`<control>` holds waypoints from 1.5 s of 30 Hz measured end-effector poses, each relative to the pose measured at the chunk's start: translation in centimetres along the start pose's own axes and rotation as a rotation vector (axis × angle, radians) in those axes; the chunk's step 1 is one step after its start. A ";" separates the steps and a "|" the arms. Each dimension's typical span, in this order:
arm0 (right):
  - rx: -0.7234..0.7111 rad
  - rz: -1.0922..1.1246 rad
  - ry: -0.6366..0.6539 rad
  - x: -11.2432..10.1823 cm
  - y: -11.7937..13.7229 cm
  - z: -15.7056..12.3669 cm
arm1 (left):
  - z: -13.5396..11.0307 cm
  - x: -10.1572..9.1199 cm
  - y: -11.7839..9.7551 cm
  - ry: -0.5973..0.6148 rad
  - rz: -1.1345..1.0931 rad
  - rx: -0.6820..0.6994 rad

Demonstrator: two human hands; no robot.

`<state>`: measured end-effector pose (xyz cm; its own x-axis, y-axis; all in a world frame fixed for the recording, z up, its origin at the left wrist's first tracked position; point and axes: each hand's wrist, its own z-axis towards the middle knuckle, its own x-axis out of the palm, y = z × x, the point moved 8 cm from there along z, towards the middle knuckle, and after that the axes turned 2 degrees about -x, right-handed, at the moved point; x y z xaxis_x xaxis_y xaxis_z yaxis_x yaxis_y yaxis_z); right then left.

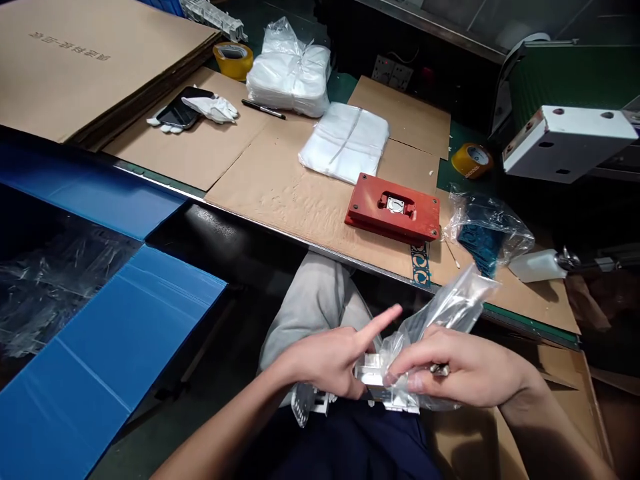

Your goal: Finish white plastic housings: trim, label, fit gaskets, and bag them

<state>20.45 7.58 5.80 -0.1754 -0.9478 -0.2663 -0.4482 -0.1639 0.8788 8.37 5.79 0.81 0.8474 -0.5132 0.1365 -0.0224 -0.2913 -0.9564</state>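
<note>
Over my lap, both hands hold a small metal part [371, 375] that sits partly inside a clear plastic bag [445, 308]. My left hand [330, 360] grips the part from the left, its index finger stretched out. My right hand [457, 367] pinches the bag and the part from the right. The bag's open end sticks up toward the bench edge. A white plastic piece [307, 403] lies on my lap under the left hand.
On the cardboard-covered bench [280, 187] lie a red fixture block [393, 208], stacks of white bags [345, 141], a bag of dark parts [487, 230], tape rolls [233, 59], a pen, white gloves and a phone [183, 110]. A blue bin [115, 333] stands at my left.
</note>
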 end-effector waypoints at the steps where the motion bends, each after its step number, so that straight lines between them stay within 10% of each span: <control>1: -0.014 -0.039 0.041 0.2 0.3 0.0 | 0.2 0.5 -0.3 0.039 0.100 0.032; 24: 0.058 -0.403 -0.009 0.9 -0.7 -2.0 | 0.1 0.1 4.2 -0.045 0.134 -0.152; 33: 0.103 -0.202 -0.317 -2.0 -5.4 -3.5 | -0.3 -1.2 5.9 -0.291 -0.546 -0.256; 45: -0.217 -0.175 -0.438 4.5 -2.0 -0.3 | -0.8 -0.3 8.7 -0.669 -0.789 -0.307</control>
<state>20.87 3.54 2.94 -0.4859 -0.7052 -0.5164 -0.3195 -0.4066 0.8559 7.53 2.81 -7.33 0.7968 0.4266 0.4279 0.6039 -0.5847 -0.5417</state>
